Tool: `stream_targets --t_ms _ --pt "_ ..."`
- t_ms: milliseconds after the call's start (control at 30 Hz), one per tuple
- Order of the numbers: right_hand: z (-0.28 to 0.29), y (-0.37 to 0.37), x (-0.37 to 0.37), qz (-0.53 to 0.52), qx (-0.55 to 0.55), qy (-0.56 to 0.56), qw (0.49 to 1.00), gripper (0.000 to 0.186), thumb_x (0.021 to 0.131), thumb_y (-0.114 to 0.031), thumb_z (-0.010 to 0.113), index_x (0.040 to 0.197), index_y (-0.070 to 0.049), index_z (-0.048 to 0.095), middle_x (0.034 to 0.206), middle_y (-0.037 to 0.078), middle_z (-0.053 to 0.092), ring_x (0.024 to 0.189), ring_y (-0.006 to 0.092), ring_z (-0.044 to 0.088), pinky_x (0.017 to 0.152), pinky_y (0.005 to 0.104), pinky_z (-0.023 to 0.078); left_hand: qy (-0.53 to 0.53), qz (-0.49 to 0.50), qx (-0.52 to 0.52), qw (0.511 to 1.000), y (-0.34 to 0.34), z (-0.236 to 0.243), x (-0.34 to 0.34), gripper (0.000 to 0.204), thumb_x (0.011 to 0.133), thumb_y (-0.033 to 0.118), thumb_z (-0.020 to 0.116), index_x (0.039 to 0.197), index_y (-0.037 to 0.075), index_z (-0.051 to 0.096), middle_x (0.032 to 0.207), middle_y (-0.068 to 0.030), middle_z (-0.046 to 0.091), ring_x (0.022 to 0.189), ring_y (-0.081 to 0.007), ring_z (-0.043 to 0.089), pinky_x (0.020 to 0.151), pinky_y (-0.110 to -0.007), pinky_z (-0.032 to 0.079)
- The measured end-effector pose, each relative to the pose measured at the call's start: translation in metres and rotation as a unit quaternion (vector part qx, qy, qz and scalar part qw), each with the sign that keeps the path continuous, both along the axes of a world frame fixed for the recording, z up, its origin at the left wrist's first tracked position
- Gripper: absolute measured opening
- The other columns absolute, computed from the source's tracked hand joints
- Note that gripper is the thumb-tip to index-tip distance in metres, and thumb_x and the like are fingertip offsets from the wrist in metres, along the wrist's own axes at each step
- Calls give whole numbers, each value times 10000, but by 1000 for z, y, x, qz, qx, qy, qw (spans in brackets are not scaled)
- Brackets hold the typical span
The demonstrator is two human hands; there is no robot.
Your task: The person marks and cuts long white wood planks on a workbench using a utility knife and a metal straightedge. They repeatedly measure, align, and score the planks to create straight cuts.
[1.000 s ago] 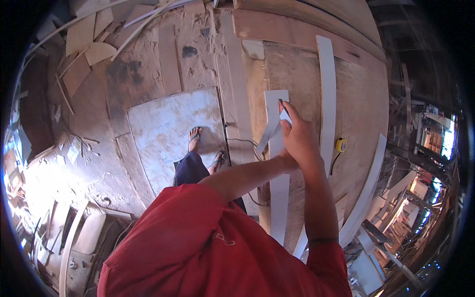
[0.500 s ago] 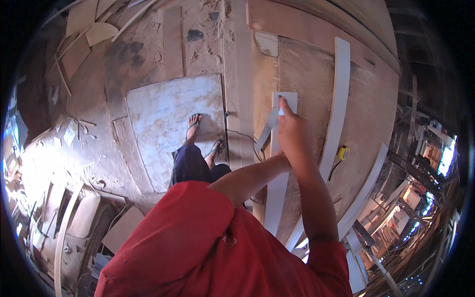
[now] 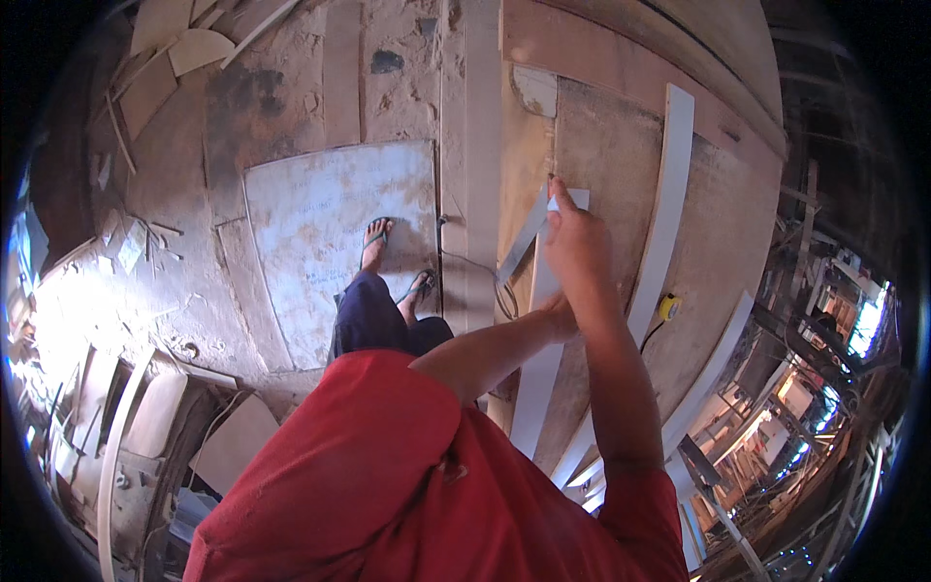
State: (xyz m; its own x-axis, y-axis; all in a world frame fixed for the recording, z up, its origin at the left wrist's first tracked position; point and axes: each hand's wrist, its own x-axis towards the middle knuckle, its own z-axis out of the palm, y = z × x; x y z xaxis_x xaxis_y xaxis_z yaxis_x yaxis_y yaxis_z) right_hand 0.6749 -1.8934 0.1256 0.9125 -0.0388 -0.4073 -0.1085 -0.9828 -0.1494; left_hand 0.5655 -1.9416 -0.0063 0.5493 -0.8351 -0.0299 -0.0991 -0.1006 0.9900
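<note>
A long, narrow white board (image 3: 539, 400) lies on the brown work surface before me. A thin grey-white strip (image 3: 524, 236) slants out from the left edge of the board's far end. My right hand (image 3: 580, 244) is closed at that end, fingertips where the strip meets the board's edge. It seems to pinch the strip there, though its palm side is hidden. My left hand (image 3: 560, 316) is lower down on the same board, mostly covered by my right wrist, so its fingers do not show.
On the right stand a yellow tape measure (image 3: 668, 307) and another white strip of board (image 3: 663, 209). A dark cable (image 3: 475, 264) loops by the table's left edge. A stained white sheet (image 3: 325, 242) lies under my feet. Wood offcuts (image 3: 155, 97) litter the far left.
My right hand has shifted slightly, its fingertips reaching past the board's far end. The thin strip now reaches up to them, and more of it shows. My left hand is nearly still.
</note>
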Motion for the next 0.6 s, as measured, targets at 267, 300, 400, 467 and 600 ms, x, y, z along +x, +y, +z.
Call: stream_targets --t_ms 267,300,400,467,600 --pt "-15 -6 0 13 50 -59 997 506 981 -94 629 1482 -118 560 979 242 738 929 456 717 774 534 566 -30 -14 19 999 0 -6 -7 627 1015 496 567 1547 175 488 1651 -114 386 1558 -345 259 1287 -522 123" --pt "-18 -3 3 19 39 -59 997 499 987 -97 625 1481 -115 556 986 249 734 937 451 717 774 527 569 -40 -18 23 999 0 -7 -8 632 1016 501 565 1552 178 484 1657 -113 380 1563 -344 252 1290 -523 117" --pt "-7 -2 6 -17 120 -143 982 479 1008 -119 614 1481 -106 547 1043 237 737 941 410 735 751 498 584 -85 -23 56 995 -1 -5 -10 646 1017 516 560 1566 185 474 1674 -111 363 1579 -343 231 1300 -527 97" --pt "19 -17 -7 -159 267 -165 936 453 1019 -125 612 1467 -104 549 1107 184 740 936 358 743 735 453 594 -184 -40 123 974 2 -1 -11 656 1019 525 556 1575 190 467 1686 -109 352 1589 -342 217 1306 -529 84" --pt "124 -96 -89 -319 478 -214 790 370 1019 -111 599 1386 -97 553 1273 146 676 1044 292 702 795 384 605 -379 -83 220 895 13 7 -9 722 1000 609 533 1605 227 436 1715 -103 302 1615 -354 137 1295 -584 -21"
